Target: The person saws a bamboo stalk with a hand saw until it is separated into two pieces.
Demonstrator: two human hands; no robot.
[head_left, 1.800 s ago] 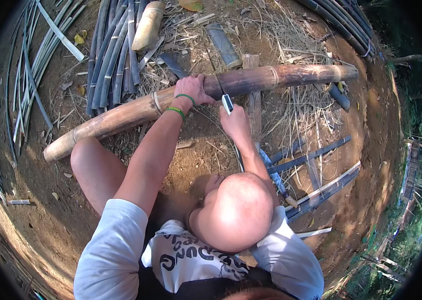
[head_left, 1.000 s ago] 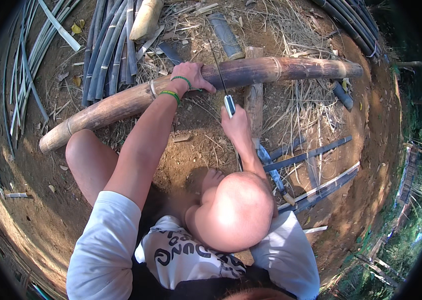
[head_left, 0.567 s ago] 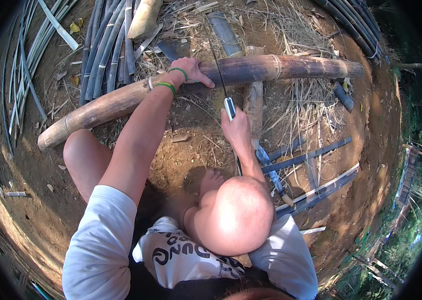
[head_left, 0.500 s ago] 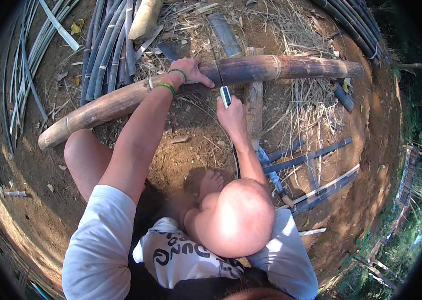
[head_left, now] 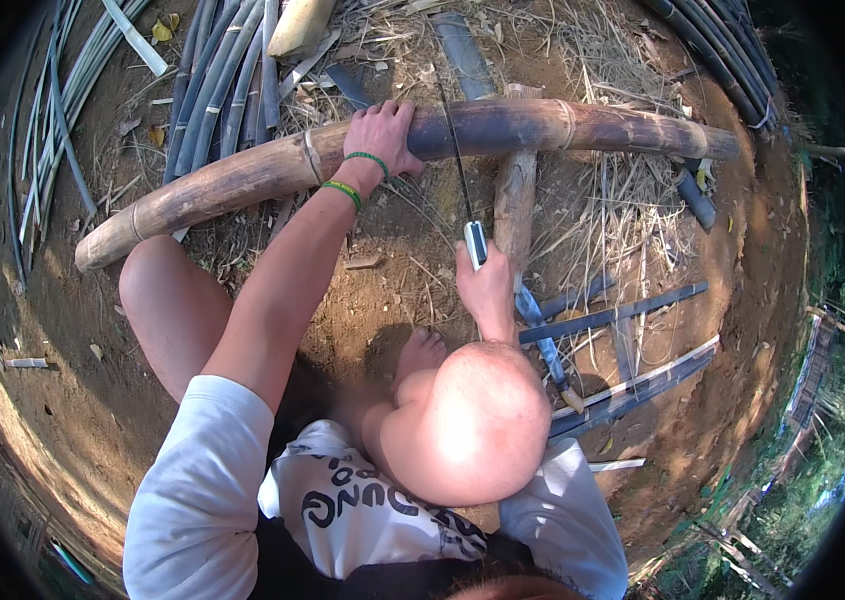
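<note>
A thick brown bamboo pole (head_left: 513, 125) lies crosswise in front of me, bowed by the lens, with darker patches around its middle. My left hand (head_left: 385, 138) grips it from above, fingers folded over the far side. A green beaded bracelet and a green-and-yellow band circle that wrist. My right hand (head_left: 488, 290) is closed round the white-and-dark handle of a handsaw (head_left: 475, 242). The saw's thin blade crosses the pole just right of my left hand, its tip beyond the far side. How deep the blade sits in the pole, I cannot tell.
A wooden log (head_left: 516, 205) runs beneath the pole. Dark bamboo lengths (head_left: 218, 85) and pale strips (head_left: 68, 80) lie at far left, another bundle (head_left: 718, 60) at far right. Cut dark pieces (head_left: 613, 315) rest near my right knee (head_left: 488, 425). Dry fibres (head_left: 633, 210) litter the dirt.
My right hand has drawn the saw back toward me, showing more blade on the near side. My left hand has changed its hold, fingers now over the pole's far side.
</note>
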